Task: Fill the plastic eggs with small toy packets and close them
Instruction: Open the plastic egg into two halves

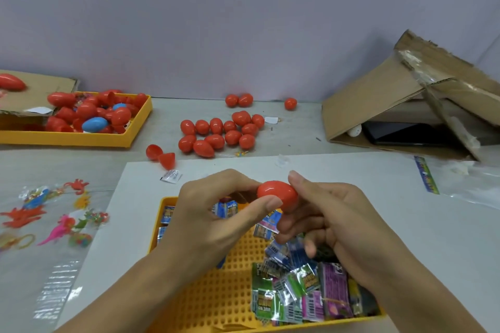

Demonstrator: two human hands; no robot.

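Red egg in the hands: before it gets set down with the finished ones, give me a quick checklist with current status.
1. Red egg held by both hands: ok, left hand and right hand both pinch it.
2. Halves joined: ok, it looks like one closed shell; the seam is hidden by fingers.
3. Packet inside: cannot tell, the shell is opaque.
4. Drop spot beside the pile of closed eggs: ok, bare table nearby.
5. More packets in the yellow tray: ok.
6. Open egg halves ready: ok.
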